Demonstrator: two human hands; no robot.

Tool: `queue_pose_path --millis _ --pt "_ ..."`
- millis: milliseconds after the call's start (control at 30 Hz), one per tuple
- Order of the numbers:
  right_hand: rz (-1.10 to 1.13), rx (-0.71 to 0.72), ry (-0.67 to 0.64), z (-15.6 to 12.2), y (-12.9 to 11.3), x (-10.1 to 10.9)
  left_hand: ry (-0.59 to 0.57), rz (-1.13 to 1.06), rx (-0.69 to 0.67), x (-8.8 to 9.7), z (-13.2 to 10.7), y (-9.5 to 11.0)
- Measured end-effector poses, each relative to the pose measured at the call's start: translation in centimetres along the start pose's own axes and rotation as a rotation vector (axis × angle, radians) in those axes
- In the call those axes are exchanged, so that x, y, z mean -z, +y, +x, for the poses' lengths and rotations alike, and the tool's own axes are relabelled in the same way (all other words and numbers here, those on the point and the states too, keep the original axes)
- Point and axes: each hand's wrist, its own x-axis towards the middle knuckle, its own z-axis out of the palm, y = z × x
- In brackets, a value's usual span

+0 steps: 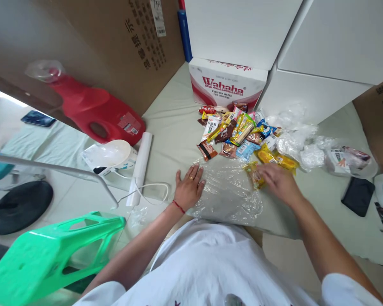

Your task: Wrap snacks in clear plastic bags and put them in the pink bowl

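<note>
My left hand lies flat with fingers stretched on the left side of a clear plastic bag near the table's front edge. In my right hand is a yellow-wrapped snack packet, pinched by its edge over the bag's right side. Just behind my right hand sit more yellow snack packets. Farther back spreads a pile of mixed wrapped snacks, with a brown packet at its near left corner.
A Wahaba-style white and red carton, the Wahaha box, stands behind the pile. Crumpled clear bags and a black pouch lie right. Leftward are a red jug, a white roll, a cable and a green stool.
</note>
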Motion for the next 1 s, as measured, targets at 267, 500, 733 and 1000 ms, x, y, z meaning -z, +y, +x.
queue_pose_path --millis 267,500,733,1000 --pt "-0.646 0.351 -0.095 18.3 3.2 0.2 0.004 -0.021 -0.003 0.0 -0.2 -0.1" --pt "-0.558 0.364 -0.154 15.3 8.3 3.2 0.019 -0.060 -0.011 -0.1 -0.4 -0.4" --pt "-0.626 0.375 -0.114 18.6 6.4 3.1 0.014 -0.074 -0.002 0.1 -0.3 -0.3" --pt "-0.816 0.489 -0.198 19.5 4.1 2.9 0.033 -0.088 -0.001 0.0 -0.3 -0.4"
